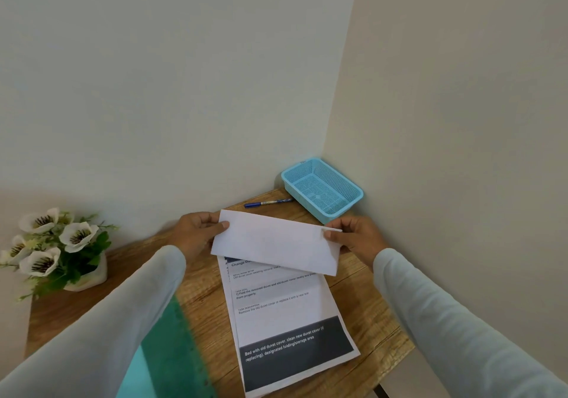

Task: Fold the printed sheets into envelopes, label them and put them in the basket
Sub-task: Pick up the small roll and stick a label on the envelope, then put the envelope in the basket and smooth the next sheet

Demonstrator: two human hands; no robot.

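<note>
Left hand [196, 231] and right hand [353, 238] pinch the ends of the folded white paper sheet [276, 242]; its long axis runs left-right mid-frame; the blue pen [267, 203] lies just above it.

One camera here, riding on the person's head, facing forward and tilted down over both sleeves onto the wooden table [362, 305] in the room's corner. It sits close above. The left hand [196, 233] and right hand [356, 239], pinching the folded sheet [276, 241] between them, land just below mid-frame. The wide lens bows the edges and bare walls fill the top half. The blue basket [322, 190] sits in the far corner, the flowers [52, 244] hug the left edge, and the printed sheets [285, 321] run almost to the bottom edge.
</note>
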